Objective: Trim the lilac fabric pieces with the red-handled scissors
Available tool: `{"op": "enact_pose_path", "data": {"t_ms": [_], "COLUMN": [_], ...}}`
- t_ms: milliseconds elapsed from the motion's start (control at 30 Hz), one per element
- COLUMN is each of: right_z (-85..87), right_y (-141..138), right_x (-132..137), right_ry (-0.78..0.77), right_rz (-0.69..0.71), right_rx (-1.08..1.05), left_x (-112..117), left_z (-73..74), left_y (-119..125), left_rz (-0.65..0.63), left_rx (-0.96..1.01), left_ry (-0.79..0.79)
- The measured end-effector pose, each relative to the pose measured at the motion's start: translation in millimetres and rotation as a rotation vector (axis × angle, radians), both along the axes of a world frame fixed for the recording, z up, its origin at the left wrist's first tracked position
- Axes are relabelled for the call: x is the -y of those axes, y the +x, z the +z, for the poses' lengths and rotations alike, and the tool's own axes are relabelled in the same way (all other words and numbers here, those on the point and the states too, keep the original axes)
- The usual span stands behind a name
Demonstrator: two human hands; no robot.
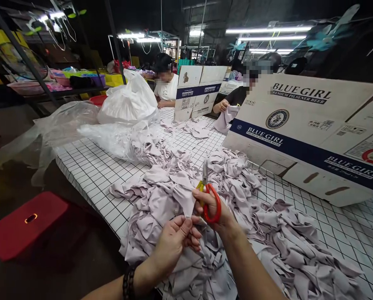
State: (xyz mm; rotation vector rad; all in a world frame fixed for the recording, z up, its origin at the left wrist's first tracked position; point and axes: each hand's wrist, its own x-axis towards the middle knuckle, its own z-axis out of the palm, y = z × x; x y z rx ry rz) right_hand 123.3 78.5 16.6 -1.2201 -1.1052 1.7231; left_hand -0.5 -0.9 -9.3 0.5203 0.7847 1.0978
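Note:
My left hand [178, 237] pinches the narrow end of a pale mauve fabric piece [185, 193] between thumb and fingers. Just to its right, my right hand [216, 210] is closed round a pair of scissors [212, 204] with red and yellow handles. Their blades point up and away from me, over the cloth. Beneath and around both hands spreads a big heap of similar mauve fabric pieces [149, 233], which runs on to the right and toward the back of the table.
The table [83, 162] wears a white cloth with a black grid. Cardboard beer boxes [299, 121] stand upright at right and centre. Plastic bags [127, 100] lie at the back left, a red stool [23, 225] below. Two people sit across; one person's hand [224, 105] holds mauve cloth.

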Motion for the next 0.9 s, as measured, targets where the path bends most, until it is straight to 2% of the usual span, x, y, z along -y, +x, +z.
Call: {"op": "enact_pose_path", "data": {"t_ms": [67,133,200,267,333,400,467,533,600,733,833,900], "right_z": [3.6,4.2,-0.4,-9.0,-18.2,-24.2,-23.8,-15.9,-2.2,25.1,30.7,28.3], "right_y": [-3.5,-7.1,-10.9,-15.0,-18.0,-17.6,-10.9,2.7,20.4,46.7,49.6,47.6], "right_x": [11.2,24.0,36.0,44.8,49.2,50.3,50.4,51.9,56.8,73.6,82.1,83.3], "right_ry": [0.004,0.005,-0.001,-0.014,-0.028,-0.031,-0.015,0.017,0.1,0.464,0.66,0.704], "right_rz": [-0.071,-0.133,-0.183,-0.208,-0.196,-0.149,-0.093,-0.079,-0.075,0.08,0.073,0.063], "right_rx": [-0.114,-0.187,-0.219,-0.223,-0.208,-0.177,-0.131,-0.078,0.072,0.723,0.95,1.025], "left_x": [-1.9,-4.8,-7.6,-9.7,-10.7,-11.5,-12.8,-14.8,-16.8,-18.2,-18.0,-18.1], "left_z": [4.4,9.8,15.9,21.8,25.6,26.3,24.2,21.3,19.4,21.0,23.6,24.6], "left_y": [-4.3,-10.3,-15.9,-19.2,-19.6,-18.0,-16.4,-16.3,-17.7,-19.4,-18.0,-17.2], "left_rz": [0.073,0.207,0.378,0.488,0.44,0.291,0.144,0.086,0.072,0.018,0.006,-0.002], "left_rx": [-0.132,-0.342,-0.555,-0.668,-0.665,-0.578,-0.474,-0.445,-0.503,-0.598,-0.632,-0.634], "left_ry": [0.153,0.332,0.476,0.558,0.595,0.575,0.533,0.526,0.552,0.58,0.611,0.619]}}
